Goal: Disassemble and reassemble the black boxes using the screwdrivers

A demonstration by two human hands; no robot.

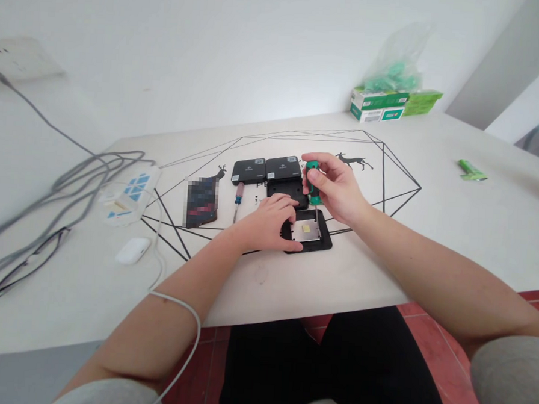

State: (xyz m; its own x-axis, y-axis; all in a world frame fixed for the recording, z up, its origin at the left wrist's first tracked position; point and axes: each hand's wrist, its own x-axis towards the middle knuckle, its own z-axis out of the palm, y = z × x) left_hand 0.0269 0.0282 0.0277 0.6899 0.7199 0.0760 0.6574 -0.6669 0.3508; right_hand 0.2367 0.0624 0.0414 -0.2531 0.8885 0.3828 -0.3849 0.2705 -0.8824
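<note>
My right hand (331, 184) is wrapped round the green handle of a screwdriver (314, 196), held upright. Its shaft points down, and the tip meets the right side of an open black device housing (324, 236). Inside that housing lies a silver plate (299, 230) with a small yellowish square on it. With thumb and fingers at the left edge, my left hand (275, 223) grips the housing against the table. Just behind sits a black cover (288, 193), partly hidden by my left fingers. Two closed black boxes (249, 171) with labels stand farther back, side by side.
A second screwdriver (239, 197) and a phone (201, 201) lie left of my hands. Farther left are a white power strip (132, 195), grey cables (78, 186), an earbud case (133, 251) and glasses (29, 262). Green-and-white boxes (378, 105) stand by the wall; a green wrapper (472, 170) lies right.
</note>
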